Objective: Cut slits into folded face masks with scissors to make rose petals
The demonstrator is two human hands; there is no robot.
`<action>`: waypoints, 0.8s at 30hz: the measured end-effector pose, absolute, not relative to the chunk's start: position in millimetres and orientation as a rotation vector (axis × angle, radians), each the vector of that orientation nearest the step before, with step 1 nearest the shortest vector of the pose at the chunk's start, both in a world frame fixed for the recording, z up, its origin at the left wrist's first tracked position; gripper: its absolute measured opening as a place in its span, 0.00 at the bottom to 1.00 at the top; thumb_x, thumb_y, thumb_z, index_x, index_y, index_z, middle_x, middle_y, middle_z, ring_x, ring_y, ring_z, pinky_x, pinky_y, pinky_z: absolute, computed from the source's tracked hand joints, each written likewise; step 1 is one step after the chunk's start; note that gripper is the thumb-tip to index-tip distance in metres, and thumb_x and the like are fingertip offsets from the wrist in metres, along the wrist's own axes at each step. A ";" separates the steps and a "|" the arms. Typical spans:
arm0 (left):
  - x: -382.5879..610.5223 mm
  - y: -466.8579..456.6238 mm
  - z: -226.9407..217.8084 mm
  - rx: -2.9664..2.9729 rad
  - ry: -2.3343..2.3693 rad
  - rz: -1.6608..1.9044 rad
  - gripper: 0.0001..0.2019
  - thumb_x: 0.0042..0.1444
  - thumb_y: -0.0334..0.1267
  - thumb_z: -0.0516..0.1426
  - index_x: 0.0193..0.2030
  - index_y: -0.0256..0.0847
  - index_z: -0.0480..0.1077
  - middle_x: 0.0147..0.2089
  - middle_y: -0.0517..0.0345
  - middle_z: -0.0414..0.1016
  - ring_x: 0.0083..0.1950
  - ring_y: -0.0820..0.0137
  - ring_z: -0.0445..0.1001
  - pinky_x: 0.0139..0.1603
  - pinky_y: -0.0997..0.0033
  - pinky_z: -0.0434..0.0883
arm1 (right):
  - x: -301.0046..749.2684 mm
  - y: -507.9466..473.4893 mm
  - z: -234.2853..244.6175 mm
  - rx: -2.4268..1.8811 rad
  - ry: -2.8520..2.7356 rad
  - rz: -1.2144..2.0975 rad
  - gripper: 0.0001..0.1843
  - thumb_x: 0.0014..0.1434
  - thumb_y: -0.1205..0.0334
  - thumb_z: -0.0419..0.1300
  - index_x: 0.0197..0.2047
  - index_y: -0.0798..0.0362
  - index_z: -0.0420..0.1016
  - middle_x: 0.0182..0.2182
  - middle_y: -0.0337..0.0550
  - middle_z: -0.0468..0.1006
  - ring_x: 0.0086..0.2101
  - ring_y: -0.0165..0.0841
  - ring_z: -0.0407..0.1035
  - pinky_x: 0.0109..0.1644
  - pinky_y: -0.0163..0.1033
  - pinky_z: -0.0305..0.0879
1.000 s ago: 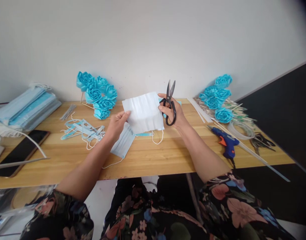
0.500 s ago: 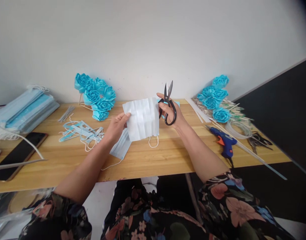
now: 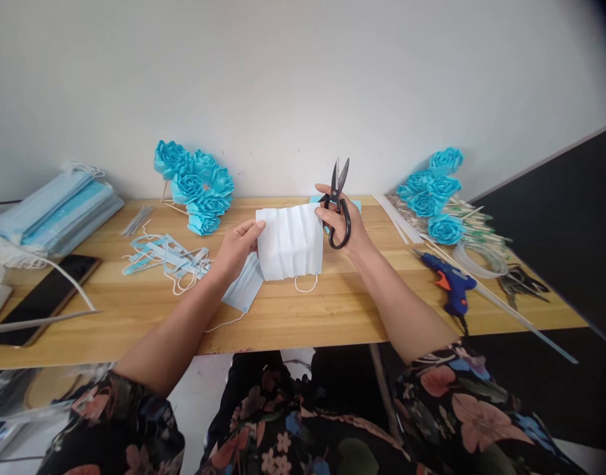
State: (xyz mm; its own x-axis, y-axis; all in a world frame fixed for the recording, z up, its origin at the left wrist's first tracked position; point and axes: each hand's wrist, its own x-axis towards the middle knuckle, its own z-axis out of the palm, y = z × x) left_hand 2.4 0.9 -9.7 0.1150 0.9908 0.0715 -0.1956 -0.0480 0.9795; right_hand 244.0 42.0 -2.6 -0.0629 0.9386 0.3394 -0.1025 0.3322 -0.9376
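A white pleated face mask is held up over the middle of the wooden table, its ear loop dangling below. My left hand pinches its left edge. My right hand grips black scissors with the blades pointing up and slightly apart, while its thumb and fingers touch the mask's right edge. A blue mask lies flat on the table beneath my left hand.
Blue fabric roses stand at the back left, more roses over sticks at the right. A mask stack and phone lie far left, cut strips beside them. A blue glue gun lies right.
The mask has been folded narrower and lowered a little toward the table. My hands have drawn closer together. The scissors stay upright in my right hand.
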 end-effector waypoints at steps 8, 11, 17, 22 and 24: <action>2.4 2.1 -7.8 1.161 1.018 1.428 0.25 0.47 0.57 0.70 0.20 0.39 0.68 0.19 0.63 0.62 0.22 0.77 0.60 0.21 0.74 0.60 | 238.8 38.7 0.1 -0.882 -1.316 0.978 0.29 0.51 0.57 0.68 0.57 0.46 0.77 0.29 0.33 0.66 0.28 0.28 0.62 0.34 0.37 0.62; 2.7 1.8 -6.6 1.185 1.016 1.432 0.24 0.49 0.55 0.69 0.19 0.39 0.68 0.19 0.62 0.62 0.21 0.76 0.62 0.21 0.74 0.61 | 238.3 39.6 0.3 -0.907 -1.305 0.929 0.28 0.51 0.58 0.67 0.57 0.46 0.77 0.30 0.34 0.65 0.28 0.28 0.61 0.34 0.37 0.62; 2.7 0.8 -3.4 1.174 1.003 1.446 0.22 0.49 0.53 0.69 0.19 0.39 0.68 0.20 0.62 0.63 0.22 0.76 0.62 0.21 0.73 0.62 | 237.6 39.6 -0.5 -0.890 -1.280 0.925 0.28 0.51 0.60 0.66 0.57 0.45 0.77 0.31 0.33 0.66 0.28 0.27 0.62 0.33 0.36 0.63; 1.5 1.2 -4.2 1.162 0.965 1.423 0.23 0.49 0.55 0.69 0.21 0.40 0.69 0.21 0.62 0.63 0.23 0.76 0.62 0.23 0.73 0.63 | 239.8 40.8 -1.1 -0.858 -1.275 0.996 0.27 0.51 0.60 0.68 0.56 0.46 0.78 0.31 0.33 0.69 0.29 0.26 0.63 0.34 0.35 0.64; 1.7 1.0 -4.0 1.152 0.957 1.414 0.24 0.48 0.57 0.70 0.21 0.40 0.69 0.22 0.63 0.63 0.24 0.76 0.61 0.24 0.74 0.63 | 241.0 41.6 -1.8 -0.868 -1.297 1.034 0.28 0.52 0.57 0.69 0.58 0.46 0.77 0.31 0.34 0.69 0.29 0.27 0.64 0.33 0.35 0.64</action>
State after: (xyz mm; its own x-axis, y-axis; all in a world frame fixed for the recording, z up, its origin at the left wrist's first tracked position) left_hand 1.7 1.0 -4.0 -0.0103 0.9880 0.1539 -0.2241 -0.1523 0.9626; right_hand 241.0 41.6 -1.8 -0.0184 0.9440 0.3294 -0.1108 0.3255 -0.9390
